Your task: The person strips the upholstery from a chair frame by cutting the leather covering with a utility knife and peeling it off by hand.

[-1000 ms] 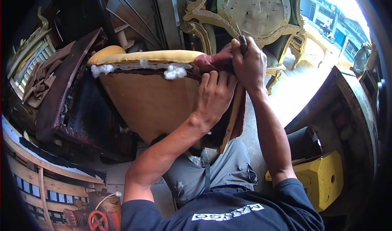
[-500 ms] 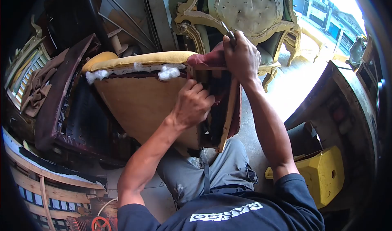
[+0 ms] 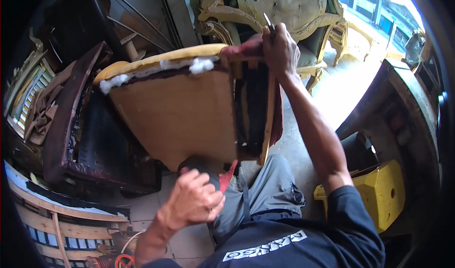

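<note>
My left hand (image 3: 192, 199) is closed low in front of my lap, with a torn red strip (image 3: 227, 175) showing beside it. My right hand (image 3: 280, 52) is wrapped round a slim pointed tool (image 3: 268, 22) at the upper right corner of the chair piece. The tool's tip points up. Dark red cover material (image 3: 244, 50) lies against that hand. The chair piece has a bare wooden panel (image 3: 177, 111), a yellow foam edge (image 3: 163, 57) and tufts of white stuffing (image 3: 201, 65) along its top.
Behind stands a carved chair (image 3: 284, 7) with a tufted back. A dark red upholstered frame (image 3: 59, 130) leans at the left. On the right are a yellow plastic object (image 3: 379, 194) and a large dark frame (image 3: 407, 97). A red wheel (image 3: 124, 261) shows at lower left.
My left hand has pulled down and away from the top edge to near my lap, where a red strip now shows. My right hand stays at the upper corner; the chair piece has tilted slightly.
</note>
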### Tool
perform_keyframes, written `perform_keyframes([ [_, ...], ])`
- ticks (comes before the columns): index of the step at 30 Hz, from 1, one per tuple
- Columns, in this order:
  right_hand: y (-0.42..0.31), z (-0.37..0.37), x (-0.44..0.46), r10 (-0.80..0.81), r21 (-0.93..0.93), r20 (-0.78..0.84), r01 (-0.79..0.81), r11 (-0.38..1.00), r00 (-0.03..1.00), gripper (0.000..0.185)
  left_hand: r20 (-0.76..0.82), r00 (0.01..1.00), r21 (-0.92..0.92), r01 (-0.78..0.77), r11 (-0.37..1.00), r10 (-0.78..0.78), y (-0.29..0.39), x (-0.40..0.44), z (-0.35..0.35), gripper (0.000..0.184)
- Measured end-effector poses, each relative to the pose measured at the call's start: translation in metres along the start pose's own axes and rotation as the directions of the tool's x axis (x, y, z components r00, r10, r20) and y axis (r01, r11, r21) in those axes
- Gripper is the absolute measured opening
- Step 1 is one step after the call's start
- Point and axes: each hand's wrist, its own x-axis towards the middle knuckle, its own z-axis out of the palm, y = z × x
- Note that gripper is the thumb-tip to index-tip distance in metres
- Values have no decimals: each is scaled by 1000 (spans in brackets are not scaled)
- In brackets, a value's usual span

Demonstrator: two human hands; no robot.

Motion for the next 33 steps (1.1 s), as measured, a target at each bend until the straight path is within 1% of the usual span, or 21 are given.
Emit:
perform_keyframes([
  [1,2,7,3,22,-30,46,-21,999,999,30,66,986,-30,157,987,-155,9,-30,13,35],
  [2,2,8,2,24,-29,64,-22,999,998,30,118,939,-121,337,934,-324,10,-55,24,32],
  [4,-6,15,17,-104,-102,131,117,988,986,31,122,786,-77,617,783,-606,1,-89,45,29],
  [5,-10,9,18,-97,-129,164,119,985,982,34,102,781,-74,624,778,-617,-3,-95,52,29],
  [7,-9,-2,9,-82,-104,146,98,990,986,35,-135,598,-97,785,611,-790,-10,-94,63,29],
  [8,-5,-7,4,-44,-93,131,56,994,990,37,-145,603,-105,779,619,-784,-14,-85,66,29],
  [10,-1,-14,-11,-35,-57,83,40,998,996,40,-252,351,-360,831,424,-902,-15,-64,61,20],
  [12,-5,-27,-14,46,58,110,-52,997,993,43,-423,362,-122,886,448,-831,-21,-31,40,42],
  [14,-4,-38,-19,84,86,131,-96,992,988,45,-654,399,121,893,433,-642,-27,2,22,61],
  [16,3,-44,-21,102,266,118,-130,955,988,45,-680,556,68,696,715,-477,-31,43,-8,64],
  [18,8,-49,-29,123,279,127,-155,948,984,43,-562,781,65,370,927,-272,-61,89,-25,65],
  [20,8,-57,-35,151,499,160,-212,840,975,39,-484,869,236,239,942,-99,-86,150,-33,66],
  [22,15,-62,-41,156,613,198,-247,751,968,35,-374,927,358,141,923,3,-134,184,-20,65],
  [24,23,-72,-46,133,601,272,-276,750,953,35,-130,986,29,105,994,-101,-171,193,-14,67],
  [25,26,-76,-49,122,613,302,-291,735,945,34,-168,979,-74,101,992,-112,-174,194,-13,59],
  [26,31,-76,-53,110,668,302,-292,684,947,31,-163,982,-64,85,994,-94,-178,195,-14,59],
  [28,38,-83,-64,99,743,261,-265,615,960,27,-114,982,-57,143,988,-149,-174,197,-16,50],
  [29,40,-89,-74,102,744,255,-263,615,961,27,-169,980,-14,104,994,-105,-171,195,-14,48],
  [31,44,-105,-100,293,734,308,-423,531,905,23,-173,979,-10,110,994,-110,-158,184,-21,48],
  [32,55,-114,-121,374,645,368,-523,557,851,22,-168,979,-10,118,993,-118,-152,176,-25,49],
  [33,74,-122,-143,521,404,432,-675,618,736,28,-212,973,-5,91,996,-90,-150,167,-26,49],
])
